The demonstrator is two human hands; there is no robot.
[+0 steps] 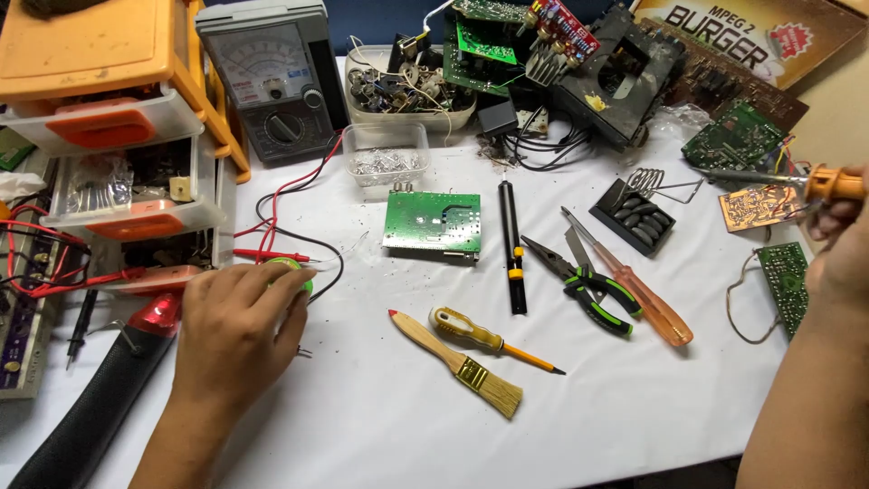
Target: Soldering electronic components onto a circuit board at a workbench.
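Head view: the left hand (237, 330) lies cupped over a green round thing (291, 269) on the white desk (380, 407); its grip there is hidden, so I cannot tell. The right hand (837, 249) pinches an orange-handled soldering iron (828, 184), brown circuit board (759, 207) just beside its tip.

Bright even overhead light, soft shadows, sharp focus, slight edge distortion.
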